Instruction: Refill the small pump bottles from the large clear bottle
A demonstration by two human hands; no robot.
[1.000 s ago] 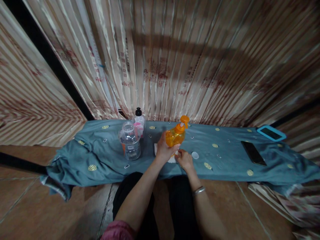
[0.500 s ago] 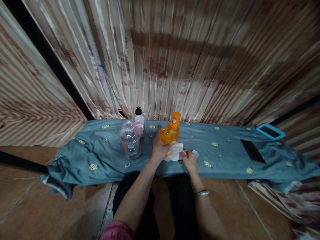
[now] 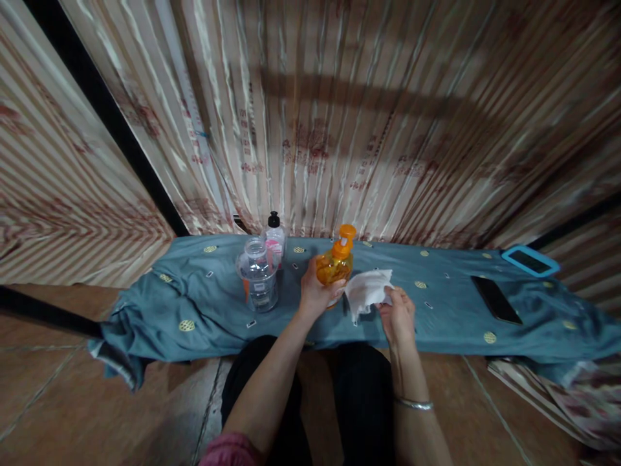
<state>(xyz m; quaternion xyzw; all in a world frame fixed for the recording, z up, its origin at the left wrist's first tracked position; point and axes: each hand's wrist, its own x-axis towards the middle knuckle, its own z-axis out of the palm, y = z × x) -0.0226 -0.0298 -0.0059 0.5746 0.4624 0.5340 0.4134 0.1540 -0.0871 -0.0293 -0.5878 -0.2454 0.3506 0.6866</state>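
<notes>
bottles: 3 (image 3: pixel 336 266) | phones: 2 (image 3: pixel 495 299) | tissue: 1 (image 3: pixel 367 289)

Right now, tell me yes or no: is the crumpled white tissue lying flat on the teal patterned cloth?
No, the right hand holds the crumpled white tissue lifted above the teal patterned cloth, beside the orange pump bottle.

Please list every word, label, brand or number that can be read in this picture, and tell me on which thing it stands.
No text can be read.
Red print on the striped curtain: blurred.
Pink label on the black-capped bottle: too small to read.
Orange pump bottle in the left hand: no legible label.
White tissue in the right hand: blank.
Black phone and blue-cased device: dark screens.
</notes>
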